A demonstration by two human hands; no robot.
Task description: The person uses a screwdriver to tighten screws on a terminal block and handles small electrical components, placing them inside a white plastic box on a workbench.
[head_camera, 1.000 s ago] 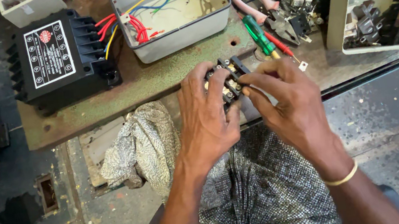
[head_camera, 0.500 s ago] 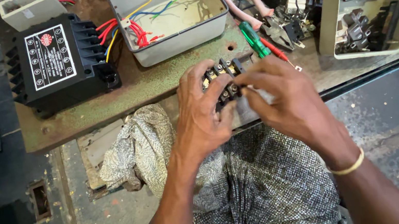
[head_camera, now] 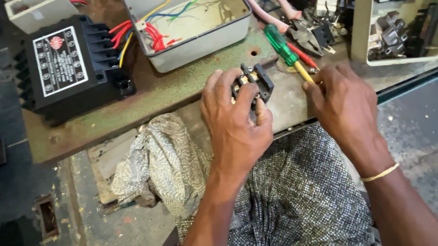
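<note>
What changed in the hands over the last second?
The right hand let go of the black terminal block and moved right to the green-handled screwdriver, fingertips at its shaft. The left hand still holds the block; the open grey box stayed put.

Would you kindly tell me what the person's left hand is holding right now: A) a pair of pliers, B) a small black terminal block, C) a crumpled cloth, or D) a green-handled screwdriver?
B: the left hand grips the small black terminal block, while the green-handled screwdriver lies on the bench.
</note>
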